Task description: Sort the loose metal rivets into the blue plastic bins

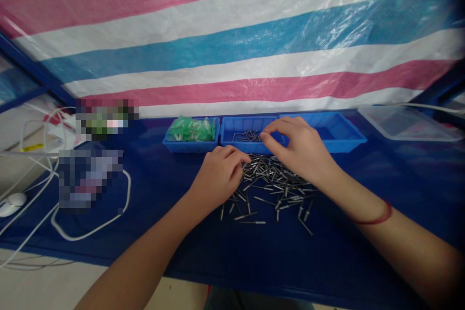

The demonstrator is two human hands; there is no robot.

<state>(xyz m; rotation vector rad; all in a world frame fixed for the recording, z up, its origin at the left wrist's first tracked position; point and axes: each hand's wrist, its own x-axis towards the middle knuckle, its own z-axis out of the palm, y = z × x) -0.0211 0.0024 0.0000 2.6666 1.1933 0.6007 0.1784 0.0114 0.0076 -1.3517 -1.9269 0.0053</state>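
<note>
A loose pile of blind rivets (271,174), silver with thin dark stems, lies on the dark blue table. At its left edge is my left hand (221,170), fingers curled and closed; whatever they hold is hidden. My right hand (298,147) reaches over the front wall of the middle blue bin (236,147), its thumb and index fingertips pinched together. Any piece between them is too small to make out. Several rivets (250,135) lie inside that bin, just left of the right fingertips.
Left of the middle bin stands a blue bin (191,147) with green plastic bags (192,129); another blue bin (339,144) is to the right. A clear plastic lid (407,123) lies farther right. White cables (129,189) and a mouse (13,203) occupy the left. Striped sheeting (232,58) hangs behind.
</note>
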